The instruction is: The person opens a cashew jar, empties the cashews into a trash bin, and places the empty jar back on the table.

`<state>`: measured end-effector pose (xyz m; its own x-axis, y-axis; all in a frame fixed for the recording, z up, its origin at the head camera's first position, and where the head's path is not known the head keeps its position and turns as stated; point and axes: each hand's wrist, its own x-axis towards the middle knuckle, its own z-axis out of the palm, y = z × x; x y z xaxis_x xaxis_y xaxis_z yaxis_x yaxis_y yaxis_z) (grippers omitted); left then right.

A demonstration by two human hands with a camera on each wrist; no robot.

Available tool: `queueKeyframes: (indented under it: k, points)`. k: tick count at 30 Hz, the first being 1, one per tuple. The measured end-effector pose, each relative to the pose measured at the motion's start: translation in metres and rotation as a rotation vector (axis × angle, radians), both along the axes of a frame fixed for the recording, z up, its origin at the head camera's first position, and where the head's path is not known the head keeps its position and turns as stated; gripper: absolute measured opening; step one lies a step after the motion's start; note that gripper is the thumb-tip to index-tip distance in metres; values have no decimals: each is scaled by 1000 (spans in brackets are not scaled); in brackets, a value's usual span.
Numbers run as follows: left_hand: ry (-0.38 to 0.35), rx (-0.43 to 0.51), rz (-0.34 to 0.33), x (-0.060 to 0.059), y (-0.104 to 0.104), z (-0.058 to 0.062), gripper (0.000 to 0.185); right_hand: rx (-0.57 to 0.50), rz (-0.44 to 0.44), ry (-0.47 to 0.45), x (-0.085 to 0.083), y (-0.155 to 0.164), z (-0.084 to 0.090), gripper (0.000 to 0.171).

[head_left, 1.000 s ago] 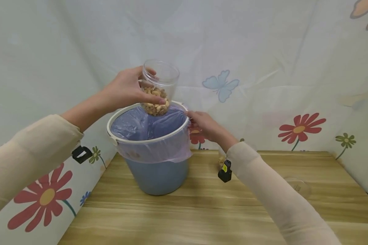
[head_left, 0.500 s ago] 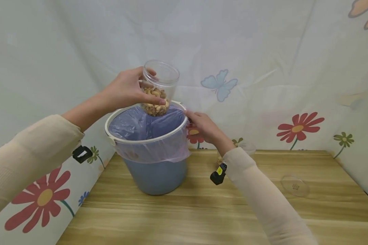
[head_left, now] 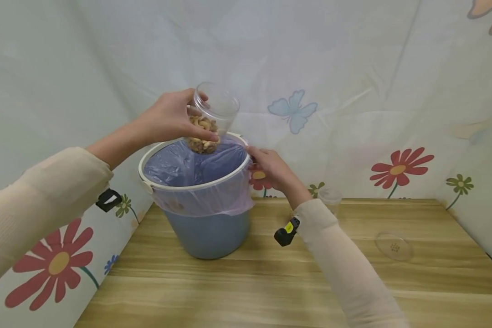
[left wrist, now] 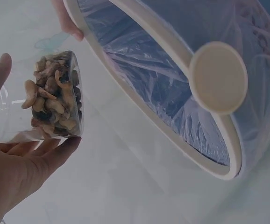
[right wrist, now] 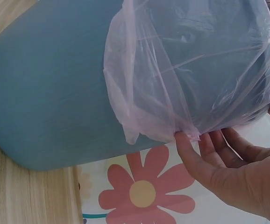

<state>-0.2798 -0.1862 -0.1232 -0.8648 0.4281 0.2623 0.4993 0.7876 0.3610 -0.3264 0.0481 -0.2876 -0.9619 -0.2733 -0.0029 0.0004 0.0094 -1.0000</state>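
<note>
My left hand [head_left: 170,118] grips a clear plastic jar [head_left: 219,102] above the trash can, its mouth tilted toward the right. Nuts [left wrist: 53,93], some curved like cashews, fill the jar's lower part. Below stands a blue trash can [head_left: 209,234] with a cream rim [head_left: 197,187], lined with a thin translucent bag [head_left: 170,166] folded over the outside. My right hand [head_left: 270,168] holds the can's right rim, thumb on top and fingers against the bag's fold [right wrist: 149,93]. Part of that grip is hidden in the head view.
Behind my right wrist, another clear jar [head_left: 330,197] stands on the wooden table [head_left: 246,291], partly hidden. A clear round lid [head_left: 393,247] lies flat to its right. White cloth walls [head_left: 344,68] with printed flowers and a butterfly close off the back and sides.
The jar has tipped further to the right, and its nuts have shifted with it. My right forearm has moved left, uncovering the lid and part of the second jar.
</note>
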Motion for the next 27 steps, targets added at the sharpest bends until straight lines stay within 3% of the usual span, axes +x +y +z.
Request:
queueKeyframes:
  k: [14, 27]
  points:
    - [-10, -258, 16, -17, -9, 10, 90, -10, -22, -36, -1, -1, -1, 53]
    - [-1, -503, -7, -33, -9, 15, 101, 6, -26, -21, -3, -4, -4, 53]
